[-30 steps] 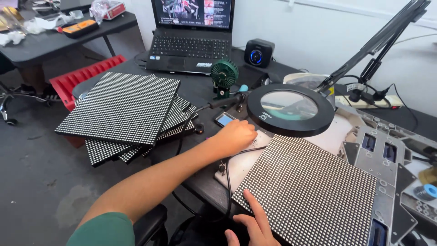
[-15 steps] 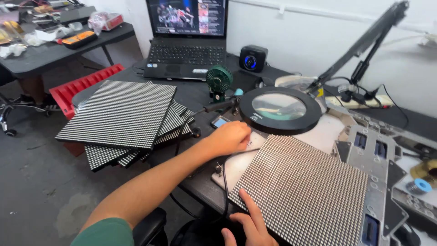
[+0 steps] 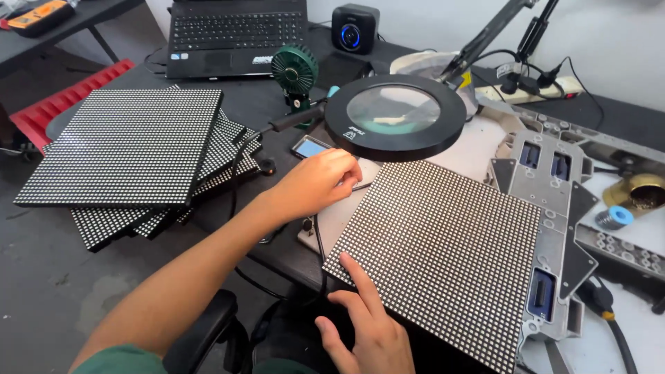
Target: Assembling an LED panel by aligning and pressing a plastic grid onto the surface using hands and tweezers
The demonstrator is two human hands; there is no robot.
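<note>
A square black panel covered in a dot grid lies on the desk in front of me, partly over a grey metal frame. My right hand is at the panel's near left corner, index finger stretched onto its edge, holding nothing. My left hand rests knuckles up at the panel's far left corner, next to a small device with a lit screen. Its fingers are curled down, and what lies under them is hidden. A round black magnifier lamp hangs just beyond the left hand.
A stack of several similar dot-grid panels sits at the left. Behind are a laptop, a small green fan, a black speaker, the lamp's arm and a power strip. A solder spool lies right.
The view has tilted down and drawn closer to the desk. Both hands stay where they were, the left by the small device, the right at the panel's near corner.
</note>
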